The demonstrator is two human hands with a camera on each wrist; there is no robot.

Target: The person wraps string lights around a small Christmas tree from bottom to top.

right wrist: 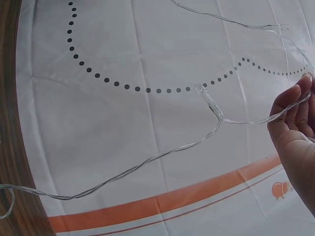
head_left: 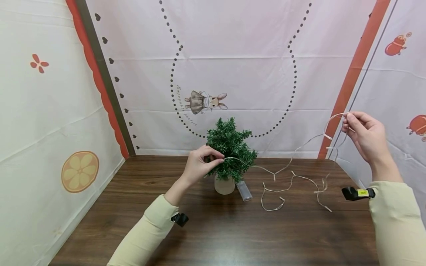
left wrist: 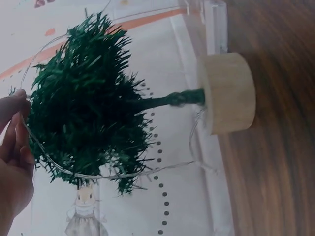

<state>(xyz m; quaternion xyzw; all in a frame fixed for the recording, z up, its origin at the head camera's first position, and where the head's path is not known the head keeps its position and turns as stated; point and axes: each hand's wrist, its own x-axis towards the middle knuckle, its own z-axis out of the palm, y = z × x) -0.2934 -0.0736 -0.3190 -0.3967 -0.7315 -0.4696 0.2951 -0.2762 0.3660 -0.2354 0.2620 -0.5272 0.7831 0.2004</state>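
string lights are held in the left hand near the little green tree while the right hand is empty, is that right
Not quite: the right hand is not empty. It pinches another stretch of the string lights, as the right wrist view shows. The left hand does hold them near the little green tree.
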